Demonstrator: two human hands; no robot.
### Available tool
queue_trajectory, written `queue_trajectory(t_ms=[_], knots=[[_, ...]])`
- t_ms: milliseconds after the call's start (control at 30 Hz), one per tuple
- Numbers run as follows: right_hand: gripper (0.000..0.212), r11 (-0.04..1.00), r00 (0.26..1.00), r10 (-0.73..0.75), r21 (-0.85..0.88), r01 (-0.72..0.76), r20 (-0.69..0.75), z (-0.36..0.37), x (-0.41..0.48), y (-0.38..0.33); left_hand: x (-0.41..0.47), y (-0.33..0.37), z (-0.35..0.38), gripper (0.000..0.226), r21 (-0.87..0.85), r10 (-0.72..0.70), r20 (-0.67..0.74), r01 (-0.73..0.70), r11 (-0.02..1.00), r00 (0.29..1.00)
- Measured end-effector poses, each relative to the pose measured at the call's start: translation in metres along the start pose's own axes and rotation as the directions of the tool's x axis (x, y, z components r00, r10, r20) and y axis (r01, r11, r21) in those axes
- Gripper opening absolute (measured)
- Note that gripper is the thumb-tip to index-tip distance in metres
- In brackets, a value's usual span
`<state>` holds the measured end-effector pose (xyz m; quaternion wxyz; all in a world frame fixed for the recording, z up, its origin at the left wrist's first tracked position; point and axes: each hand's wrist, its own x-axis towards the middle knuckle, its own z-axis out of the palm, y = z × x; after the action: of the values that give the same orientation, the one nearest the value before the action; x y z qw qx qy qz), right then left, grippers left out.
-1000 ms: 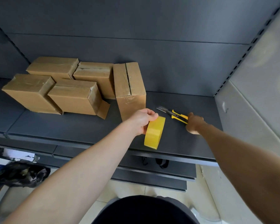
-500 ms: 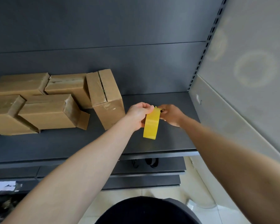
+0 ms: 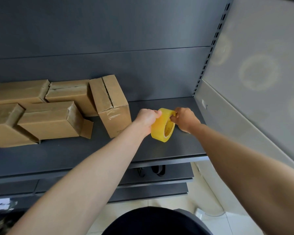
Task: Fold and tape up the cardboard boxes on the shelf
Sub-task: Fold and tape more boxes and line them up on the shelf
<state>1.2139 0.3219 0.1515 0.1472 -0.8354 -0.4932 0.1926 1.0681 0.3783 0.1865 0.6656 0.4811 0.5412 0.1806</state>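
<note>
A yellow roll of tape (image 3: 162,127) hangs upright above the dark shelf (image 3: 159,150). My left hand (image 3: 147,117) grips the roll from its left side. My right hand (image 3: 185,119) pinches the roll's upper right rim with curled fingers. Just left of my hands stands an upright cardboard box (image 3: 111,106) whose top flaps show an untaped slit. Several more cardboard boxes (image 3: 49,121) lie on their sides at the left of the shelf, one with a loose end flap (image 3: 87,129). No knife is visible.
The shelf's grey back panel (image 3: 109,48) rises behind the boxes. A pale side wall (image 3: 253,82) with a slotted upright closes the right end. Lower shelves (image 3: 151,185) and a tiled floor lie beneath. Bare shelf surface stretches in front of the boxes.
My right hand left the yellow knife and came to the tape roll. The roll turned so its core faces me. The view swung right, and the knife is no longer seen.
</note>
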Motion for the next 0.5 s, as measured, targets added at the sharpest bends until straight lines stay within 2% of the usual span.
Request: queue_trajectory(t_ms=[133,300,433,500], knots=[[0.035,1.0,0.999,0.008,-0.018,-0.009,-0.04,-0.001,-0.007,-0.004,0.002,0.001,-0.001,0.05,-0.032,-0.061,-0.078,0.059,0.998,0.995],[0.033,0.998,0.999,0.039,-0.043,-0.041,-0.037,-0.004,-0.015,-0.001,0.001,0.002,0.008,0.05,-0.045,-0.126,-0.077,0.123,0.991,0.989],[0.03,0.986,0.999,0.051,-0.158,-0.05,0.002,-0.008,-0.017,0.007,-0.002,-0.002,0.014,0.048,0.005,-0.113,-0.074,0.114,0.993,0.991],[0.031,0.963,0.999,0.037,-0.267,-0.028,0.028,-0.013,-0.018,0.01,-0.005,-0.005,0.014,0.059,0.0,-0.085,-0.066,0.085,0.996,0.994]])
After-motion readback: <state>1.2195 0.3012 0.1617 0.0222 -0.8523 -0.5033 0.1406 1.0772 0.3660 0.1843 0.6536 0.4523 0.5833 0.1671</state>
